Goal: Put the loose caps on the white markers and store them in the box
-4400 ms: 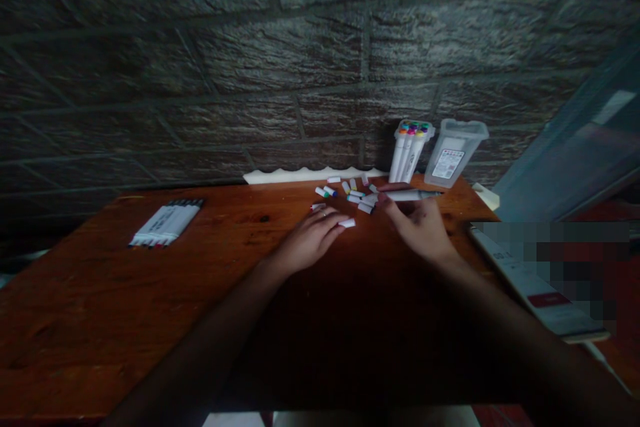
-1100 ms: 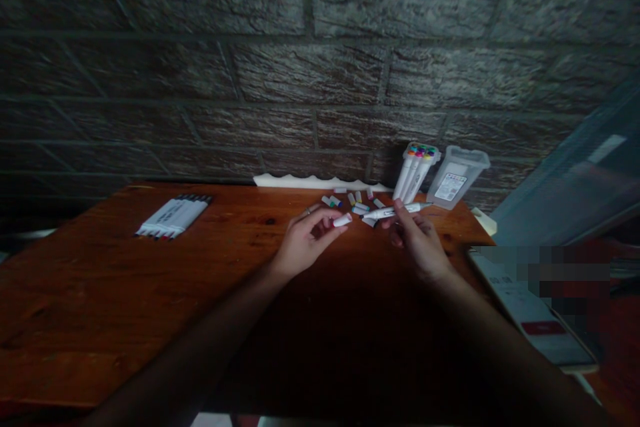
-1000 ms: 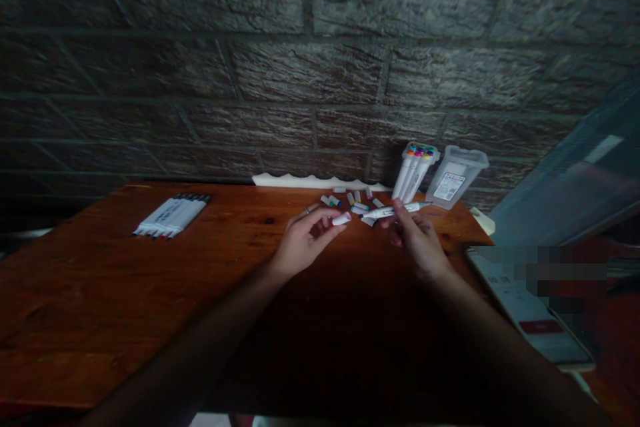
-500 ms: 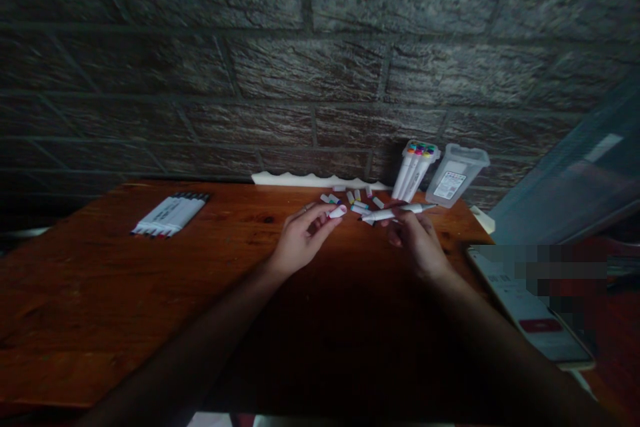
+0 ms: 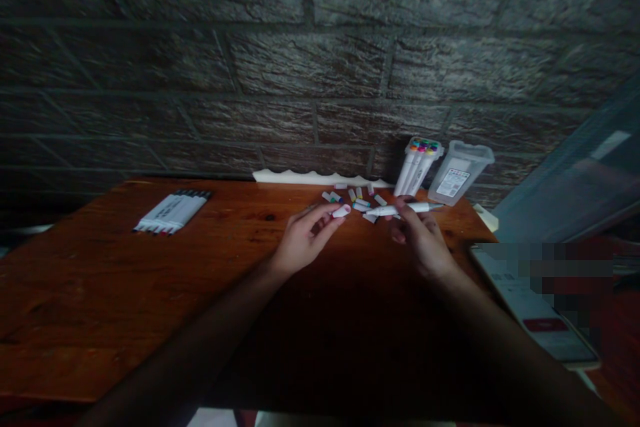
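My left hand [image 5: 300, 247] and right hand [image 5: 425, 243] are ungloved, with slender fingers [image 5: 317, 212] that taper toward the tips. My wrists [image 5: 447, 271] are narrow, and my forearms [image 5: 225, 314] are bare too – long, smooth in outline, broader below the wrist, then lost in deep shadow. Finer markings on me – too dim and blurred to make out.
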Demonstrator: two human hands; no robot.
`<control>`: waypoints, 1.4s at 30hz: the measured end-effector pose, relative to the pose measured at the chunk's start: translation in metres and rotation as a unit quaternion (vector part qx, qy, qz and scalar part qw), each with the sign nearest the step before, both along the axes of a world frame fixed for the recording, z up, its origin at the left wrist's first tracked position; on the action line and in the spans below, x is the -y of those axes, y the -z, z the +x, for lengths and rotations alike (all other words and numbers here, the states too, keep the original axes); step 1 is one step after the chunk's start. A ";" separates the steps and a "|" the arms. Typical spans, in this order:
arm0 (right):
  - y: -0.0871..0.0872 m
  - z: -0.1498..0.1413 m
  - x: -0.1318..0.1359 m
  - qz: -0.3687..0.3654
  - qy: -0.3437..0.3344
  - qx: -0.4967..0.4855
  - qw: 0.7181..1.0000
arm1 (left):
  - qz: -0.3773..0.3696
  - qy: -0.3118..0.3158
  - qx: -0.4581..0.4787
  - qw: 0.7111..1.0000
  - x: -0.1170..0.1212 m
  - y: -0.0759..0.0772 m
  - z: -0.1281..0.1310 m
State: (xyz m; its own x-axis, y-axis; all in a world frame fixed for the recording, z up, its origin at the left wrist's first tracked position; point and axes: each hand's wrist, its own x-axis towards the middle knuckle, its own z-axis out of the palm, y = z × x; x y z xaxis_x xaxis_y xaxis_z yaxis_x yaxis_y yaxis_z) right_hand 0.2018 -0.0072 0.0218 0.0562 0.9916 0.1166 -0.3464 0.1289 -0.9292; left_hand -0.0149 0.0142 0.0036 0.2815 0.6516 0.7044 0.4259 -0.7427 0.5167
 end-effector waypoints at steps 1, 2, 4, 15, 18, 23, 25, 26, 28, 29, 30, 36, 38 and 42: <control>0.001 0.000 0.000 0.004 -0.002 0.001 1.000 | 0.001 -0.001 0.001 1.000 0.000 0.000 0.000; 0.001 0.001 -0.001 0.009 -0.004 -0.003 1.000 | 0.001 -0.003 0.002 1.000 0.000 0.000 0.000; 0.003 0.001 -0.001 0.014 -0.007 -0.012 1.000 | -0.001 -0.004 0.002 1.000 0.000 0.000 0.000; -0.001 0.002 0.000 -0.005 -0.030 -0.042 0.999 | 0.003 -0.005 -0.001 1.000 0.001 -0.001 0.000; -0.003 0.002 0.001 -0.008 -0.016 -0.044 0.999 | 0.007 -0.007 -0.006 1.000 0.000 -0.001 -0.001; -0.004 0.003 0.001 -0.009 -0.021 -0.060 0.998 | 0.005 -0.003 -0.005 1.000 0.000 0.001 -0.001; -0.004 0.003 0.001 -0.011 -0.023 -0.055 0.998 | 0.004 0.003 -0.001 1.000 -0.001 0.001 -0.001; -0.003 0.003 0.000 -0.010 -0.023 -0.052 0.998 | 0.003 0.007 0.000 1.000 -0.001 0.001 -0.001; -0.002 0.004 0.000 -0.008 -0.025 -0.052 0.998 | 0.003 0.013 0.000 1.000 -0.001 0.001 -0.001; -0.002 0.004 0.000 -0.007 -0.026 -0.052 0.998 | 0.002 0.014 -0.002 1.000 0.000 0.001 -0.001; -0.003 0.004 0.000 -0.006 -0.027 -0.053 0.998 | 0.002 0.012 -0.004 1.000 0.000 0.000 -0.001; -0.005 0.003 0.002 -0.007 -0.028 -0.061 0.998 | 0.005 0.011 -0.007 1.000 0.001 -0.002 0.000; -0.006 0.003 0.002 -0.017 -0.026 -0.051 0.998 | 0.004 0.017 -0.005 1.000 0.001 -0.002 0.000; -0.007 0.004 0.002 -0.016 -0.037 -0.053 0.998 | 0.007 0.021 0.000 1.000 0.001 -0.002 0.000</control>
State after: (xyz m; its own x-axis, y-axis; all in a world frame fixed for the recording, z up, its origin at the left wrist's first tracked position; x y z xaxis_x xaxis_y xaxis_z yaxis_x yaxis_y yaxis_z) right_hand 0.2058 -0.0096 0.0287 -0.0074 0.9966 0.0820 -0.4498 0.0699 -0.8904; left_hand -0.0146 0.0135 0.0053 0.3080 0.6288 0.7140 0.3944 -0.7673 0.5057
